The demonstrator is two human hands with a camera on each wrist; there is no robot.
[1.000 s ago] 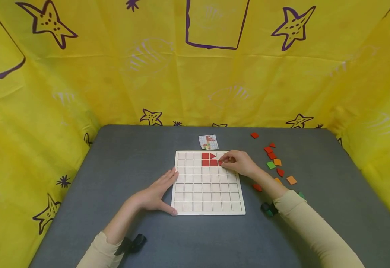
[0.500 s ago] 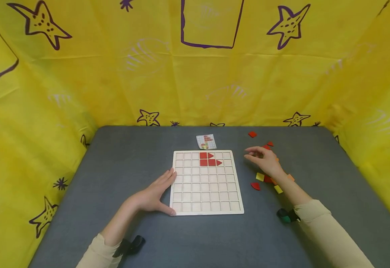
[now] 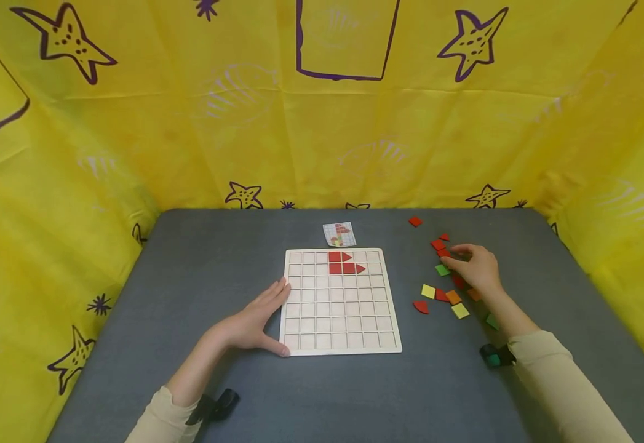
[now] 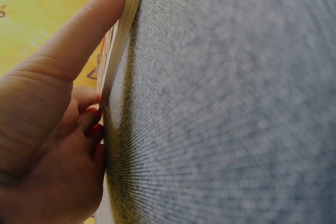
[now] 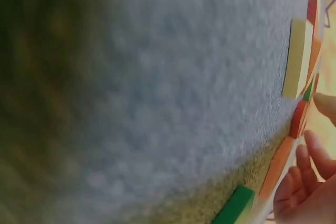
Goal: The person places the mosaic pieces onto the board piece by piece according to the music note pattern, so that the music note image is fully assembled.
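Observation:
My left hand [image 3: 255, 320] rests along the left edge of a pale wooden grid board [image 3: 338, 311], thumb at its lower corner and fingers higher up. The left wrist view shows the thumb [image 4: 79, 35] against the board's side. Red square tiles [image 3: 335, 269] and red triangle tiles [image 3: 360, 269] form two rows near the board's top. My right hand [image 3: 477, 269] is over the loose tiles on the right, thumb and index finger apart beside a red tile [image 3: 443, 253]. Nothing shows between these fingertips. A green tile [image 3: 442, 270] lies just below the thumb.
A small printed card [image 3: 339, 234] with a coloured grid pattern lies behind the board. Around the right hand are several loose tiles, among them a yellow square [image 3: 428, 291], an orange square [image 3: 453, 297] and a red quarter-round [image 3: 421, 307]. Yellow cloth [image 3: 322, 135] surrounds the grey table [image 3: 216, 246].
My right hand has let go of a red triangle tile in the second row and moved right to the loose tiles. My left hand has stayed at the board's edge.

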